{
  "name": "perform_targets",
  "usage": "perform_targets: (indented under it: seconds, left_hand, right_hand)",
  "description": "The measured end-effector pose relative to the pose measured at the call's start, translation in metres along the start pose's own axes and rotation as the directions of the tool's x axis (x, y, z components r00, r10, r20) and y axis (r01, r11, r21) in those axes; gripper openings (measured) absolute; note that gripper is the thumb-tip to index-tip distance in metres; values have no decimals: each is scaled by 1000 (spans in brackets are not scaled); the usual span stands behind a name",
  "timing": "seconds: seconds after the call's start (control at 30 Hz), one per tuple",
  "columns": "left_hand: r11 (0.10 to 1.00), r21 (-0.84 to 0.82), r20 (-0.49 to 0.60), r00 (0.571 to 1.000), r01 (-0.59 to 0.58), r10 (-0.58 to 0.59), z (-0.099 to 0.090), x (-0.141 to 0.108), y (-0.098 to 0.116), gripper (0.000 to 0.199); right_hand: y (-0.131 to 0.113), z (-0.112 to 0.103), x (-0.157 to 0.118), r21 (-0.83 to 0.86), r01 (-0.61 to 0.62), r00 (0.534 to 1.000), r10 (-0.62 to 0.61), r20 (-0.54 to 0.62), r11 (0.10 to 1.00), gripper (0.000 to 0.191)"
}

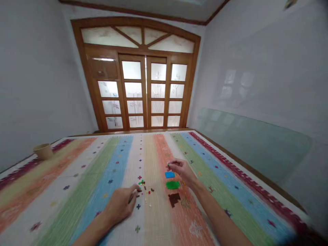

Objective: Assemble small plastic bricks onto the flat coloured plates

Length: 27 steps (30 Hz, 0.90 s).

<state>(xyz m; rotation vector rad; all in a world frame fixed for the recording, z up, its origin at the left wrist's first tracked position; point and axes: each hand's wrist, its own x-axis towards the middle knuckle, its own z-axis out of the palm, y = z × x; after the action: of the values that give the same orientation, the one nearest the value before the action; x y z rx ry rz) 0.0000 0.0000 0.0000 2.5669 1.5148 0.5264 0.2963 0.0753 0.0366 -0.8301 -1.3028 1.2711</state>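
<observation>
My right hand is raised a little over the cloth, its thumb and fingertips pinched on a small green piece. Below it lie a flat blue rectangle, a green flat piece with uneven edges and a notched brown piece, in a column. On the left, my left hand rests on the cloth with curled fingers, its fingertips touching the edge of a scatter of tiny coloured pieces. What those fingers hold, if anything, is hidden.
A striped, patterned cloth covers the wide surface. A beige cup stands near the far left edge. Beyond are wooden doors with glass panes. A pale green glass-like panel lies along the right wall.
</observation>
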Motion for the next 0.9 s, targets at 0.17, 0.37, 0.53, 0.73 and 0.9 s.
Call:
perform_targets:
  seconds: [0.17, 0.37, 0.53, 0.73, 0.9]
  left_hand:
    - [1000, 9, -9, 1000, 0, 0, 0, 2, 1, 28]
    - [999, 30, -4, 1000, 18, -18, -1, 2, 2, 27]
    - [1000, 20, -2, 1000, 23, -23, -2, 2, 2, 27]
    - [1000, 8, -23, 1000, 12, -11, -1, 2, 3, 27]
    - [1000, 9, -15, 1000, 12, -12, -1, 2, 2, 26]
  right_hand:
    - [0, 0, -1, 4, -35, 999, 35, 23, 999, 29]
    - [0, 1, 0, 18, -33, 999, 33, 9, 999, 27]
    - [2, 1, 1, 22, -23, 1000, 23, 4, 1000, 25]
    - [3, 0, 1, 28, -34, 999, 35, -12, 999, 27]
    - [4, 0, 1, 11, -18, 1000, 18, -19, 1000, 28]
